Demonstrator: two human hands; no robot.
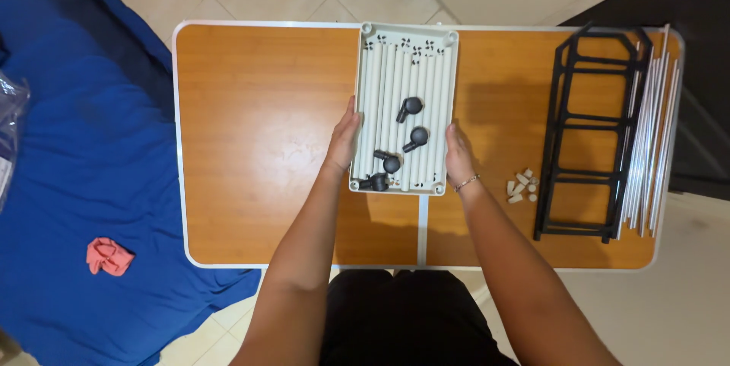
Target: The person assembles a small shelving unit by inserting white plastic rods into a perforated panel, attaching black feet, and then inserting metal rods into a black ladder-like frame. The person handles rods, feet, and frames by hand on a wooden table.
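Both hands clasp a grey tray [439,107] at the middle of the table [258,145], left hand [342,141] on its left rim, right hand [458,154] on its right. Four black casters [408,108] lie inside. A black frame [585,138] lies near the right edge.

Right of the table's [258,145] middle stands a black frame [585,138], white rods [650,130] beyond it, small white caps [522,186] just left; blue cloth [84,168] lies off the table's left.

Bare forearms; thin bracelet [466,182] on right wrist; black clothing [407,316].
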